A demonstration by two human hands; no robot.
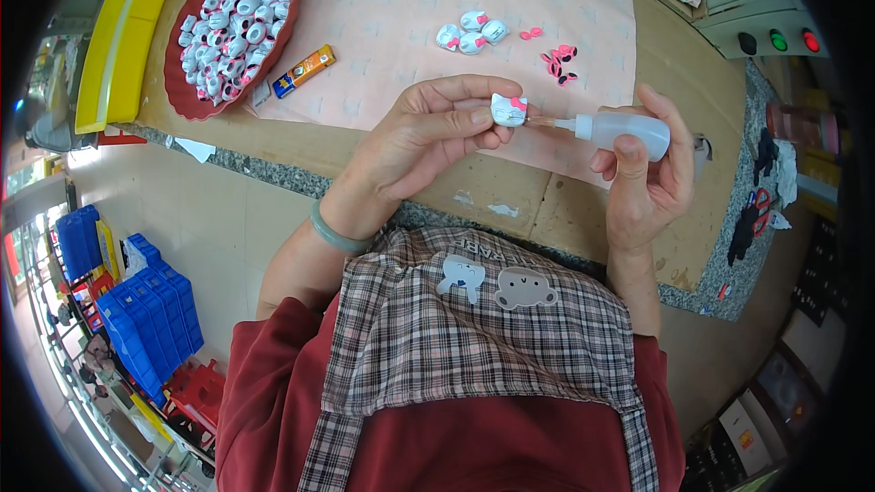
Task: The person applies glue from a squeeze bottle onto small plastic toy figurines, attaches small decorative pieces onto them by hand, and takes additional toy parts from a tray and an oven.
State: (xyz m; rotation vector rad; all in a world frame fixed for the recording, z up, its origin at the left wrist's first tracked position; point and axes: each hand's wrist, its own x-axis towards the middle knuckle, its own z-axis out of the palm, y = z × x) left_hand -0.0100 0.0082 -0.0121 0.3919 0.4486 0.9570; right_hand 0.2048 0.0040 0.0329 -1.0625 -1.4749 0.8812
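Observation:
Between the thumb and fingers of my left hand [437, 123] is a small white cat-head figure [508, 112] with a pink bow. My right hand [649, 173] grips a translucent squeeze bottle [629, 134] lying nearly level, its white cap and thin needle tip pointing left. The needle tip reaches the right side of the cat head; whether it touches cannot be made out. Beyond my hands, several more white cat heads [471, 41] sit in a cluster on the pink sheet [392, 0]. Small pink and black bow pieces [560, 64] lie to their right.
A red scalloped bowl [202, 107] full of white and pink pieces stands at the far left, beside a yellow bin edge [114, 36]. An orange and blue narrow box [304, 71] lies near it. Scissors [762, 210] rest at the right; blue crates [150, 323] stand at lower left.

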